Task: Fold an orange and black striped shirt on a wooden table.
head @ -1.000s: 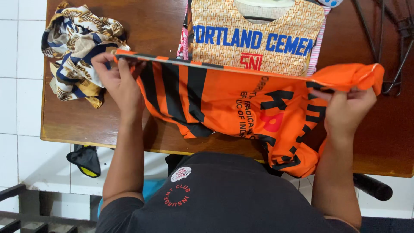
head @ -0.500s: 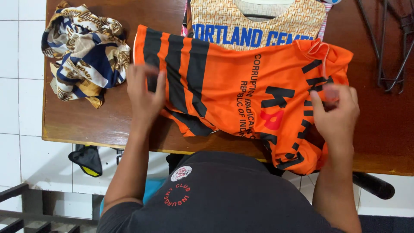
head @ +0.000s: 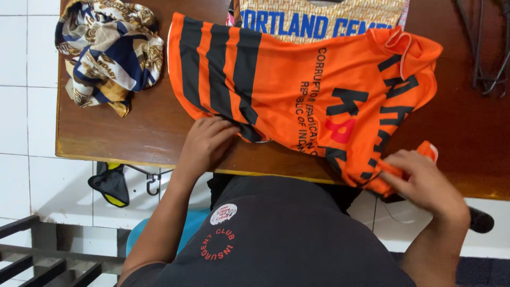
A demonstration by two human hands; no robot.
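2 hands work on 1 orange shirt (head: 297, 90), the landmark of the head view. It has black stripes and dark lettering and lies spread flat on a brown wooden table (head: 133, 133), with its near hem at the table's front edge. The left hand (head: 204, 146) rests at the shirt's near-left corner, fingers curled onto the hem there; whether they pinch the cloth I cannot tell. The right hand (head: 419, 183) is at the shirt's near-right corner, fingers closed on a fold of orange fabric just off the table edge. Beyond the shirt, partly under its far edge, lies a tan patterned garment (head: 319, 16). Left of the shirt, apart from it, sits a crumpled blue-and-gold cloth (head: 109, 50). Right of the shirt, at the far corner, dark metal hangers (head: 486, 48) lie on the table.
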